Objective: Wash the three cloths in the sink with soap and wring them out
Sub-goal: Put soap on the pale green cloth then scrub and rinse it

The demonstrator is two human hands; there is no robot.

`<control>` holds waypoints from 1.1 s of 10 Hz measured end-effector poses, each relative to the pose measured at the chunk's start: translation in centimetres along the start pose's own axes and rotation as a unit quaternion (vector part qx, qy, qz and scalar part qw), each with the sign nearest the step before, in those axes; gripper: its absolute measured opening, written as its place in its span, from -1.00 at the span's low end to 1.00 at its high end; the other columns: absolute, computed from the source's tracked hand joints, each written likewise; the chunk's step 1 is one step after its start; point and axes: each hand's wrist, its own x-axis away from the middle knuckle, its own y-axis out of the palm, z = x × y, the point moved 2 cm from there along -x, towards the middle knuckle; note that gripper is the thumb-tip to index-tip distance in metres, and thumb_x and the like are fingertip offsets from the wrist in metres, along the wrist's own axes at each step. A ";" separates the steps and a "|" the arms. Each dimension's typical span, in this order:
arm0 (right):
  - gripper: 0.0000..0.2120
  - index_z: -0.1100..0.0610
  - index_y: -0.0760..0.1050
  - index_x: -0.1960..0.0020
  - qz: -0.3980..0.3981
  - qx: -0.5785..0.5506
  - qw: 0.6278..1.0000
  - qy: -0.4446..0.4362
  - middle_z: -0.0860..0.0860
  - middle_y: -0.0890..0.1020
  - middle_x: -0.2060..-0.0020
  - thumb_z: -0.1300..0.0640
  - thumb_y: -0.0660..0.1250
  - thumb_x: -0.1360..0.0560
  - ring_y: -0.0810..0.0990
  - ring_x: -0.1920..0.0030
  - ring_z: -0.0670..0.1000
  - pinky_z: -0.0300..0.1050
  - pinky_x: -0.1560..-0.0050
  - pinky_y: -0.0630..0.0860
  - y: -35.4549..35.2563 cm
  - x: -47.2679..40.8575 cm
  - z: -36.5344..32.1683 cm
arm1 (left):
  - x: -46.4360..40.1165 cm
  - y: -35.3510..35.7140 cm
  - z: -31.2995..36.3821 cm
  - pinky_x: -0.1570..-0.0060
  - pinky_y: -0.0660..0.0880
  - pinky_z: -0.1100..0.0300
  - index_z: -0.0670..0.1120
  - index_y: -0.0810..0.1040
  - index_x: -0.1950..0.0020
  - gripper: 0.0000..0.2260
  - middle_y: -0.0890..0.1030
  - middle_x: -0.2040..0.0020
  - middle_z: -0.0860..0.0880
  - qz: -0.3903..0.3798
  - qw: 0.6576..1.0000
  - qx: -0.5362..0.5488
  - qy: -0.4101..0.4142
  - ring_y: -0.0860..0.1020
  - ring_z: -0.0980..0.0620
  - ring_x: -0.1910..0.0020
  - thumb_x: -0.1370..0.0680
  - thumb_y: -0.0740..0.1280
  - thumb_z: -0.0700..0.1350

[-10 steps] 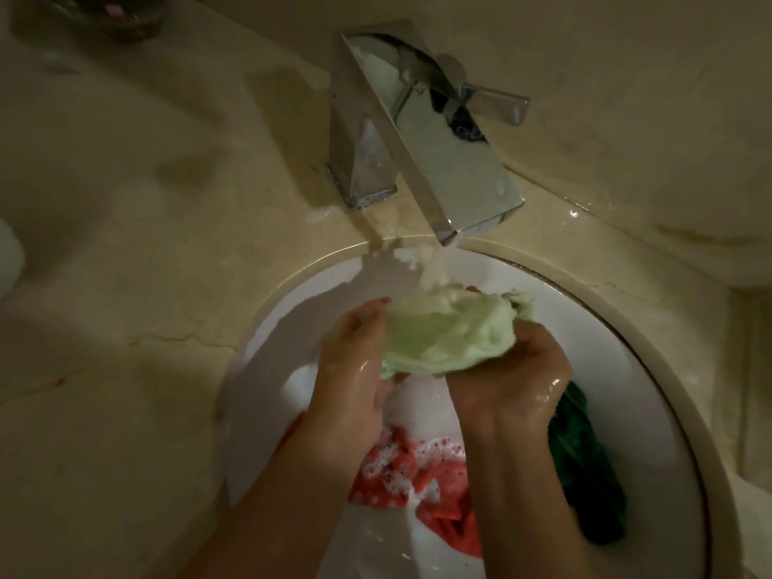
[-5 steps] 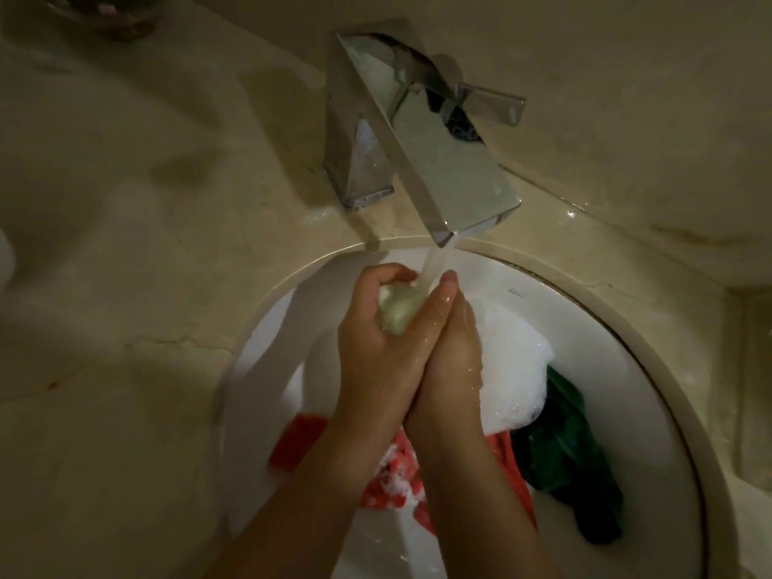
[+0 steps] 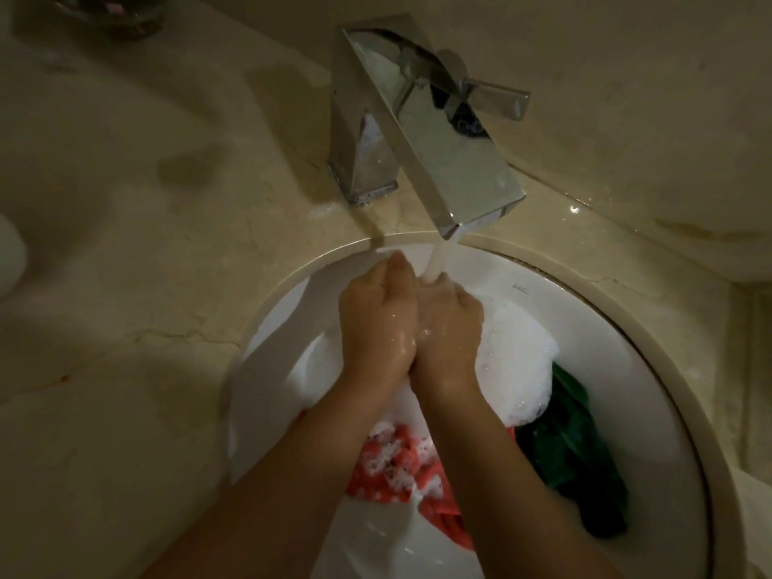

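Observation:
My left hand [image 3: 376, 323] and my right hand [image 3: 451, 332] are clasped tightly together under the water stream [image 3: 436, 261], over the back of the white sink [image 3: 626, 328]. The light green cloth is squeezed between the palms and hidden from view. A red cloth [image 3: 392, 457] flecked with suds lies in the basin below my wrists. To its right, a dark green cloth [image 3: 572, 445] rests against the basin wall. A mound of white foam [image 3: 518, 369] sits just right of my right hand.
The chrome tap [image 3: 451, 152] juts over the basin's back rim, its lever handle [image 3: 501, 100] pointing right. Beige stone countertop [image 3: 125, 244] surrounds the sink. A dark container [image 3: 121, 14] stands at the top left, and a white object [image 3: 8, 261] shows at the left edge.
The light green cloth was spread between both hands, then bunched into a ball. Now the hands have closed fully over it and shifted slightly right under the stream.

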 end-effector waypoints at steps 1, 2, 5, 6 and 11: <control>-0.58 0.06 0.33 0.47 0.118 -0.033 0.992 0.026 -0.04 0.39 0.55 0.23 0.17 -0.56 0.35 0.46 -0.08 -0.12 0.36 0.34 -1.3 -0.1 -1.0 | 0.7 -0.1 0.2 0.26 0.51 0.23 0.03 0.53 0.20 -0.84 0.60 0.25 0.07 -0.054 0.995 0.052 -0.060 0.58 0.15 0.25 -0.58 0.31 -0.02; -0.63 0.06 0.31 0.39 0.215 -0.044 0.973 -0.076 -0.12 0.37 0.51 0.14 0.16 -0.60 0.33 0.43 -0.14 -0.26 0.34 0.34 -2.7 -0.1 -1.9 | 2.0 -0.6 -0.2 0.16 0.52 0.16 0.09 0.54 -0.12 -0.60 0.63 -0.04 0.04 -0.157 0.974 0.086 -0.136 0.61 0.07 0.01 -0.37 0.36 0.25; -0.85 -0.05 0.53 -0.08 0.016 -0.071 0.995 -0.075 -0.11 0.64 0.02 0.15 0.25 -0.59 0.63 0.01 -0.15 -0.24 0.02 0.51 -3.5 3.0 -0.7 | 1.4 -2.5 -1.5 -0.01 0.59 0.03 -0.16 0.49 -0.32 -0.57 0.63 -0.18 -0.19 -0.152 0.895 0.373 -0.193 0.64 -0.14 -0.11 -0.50 0.31 -0.01; -0.77 -0.01 0.51 -0.24 -0.047 -0.171 0.973 0.145 -0.02 0.70 0.00 0.07 0.20 -0.62 0.68 0.00 -0.07 -0.24 0.10 0.59 -2.1 2.8 0.4 | 1.7 -1.3 -1.3 0.04 0.61 0.14 -0.14 0.52 -0.26 -0.64 0.66 -0.10 -0.14 -0.105 0.957 0.248 -0.110 0.65 -0.11 -0.08 -0.49 0.37 -0.07; -0.70 0.09 0.54 0.09 -0.012 -0.050 0.998 0.034 -0.10 0.58 0.38 -0.03 0.12 -0.65 0.58 0.33 -0.24 -0.49 0.32 0.43 -1.0 0.7 0.9 | 1.4 1.1 -1.5 0.10 0.59 0.27 0.04 0.56 0.16 -0.54 0.61 0.31 0.13 -0.042 0.995 -0.054 0.073 0.63 0.22 0.25 -0.42 0.22 0.44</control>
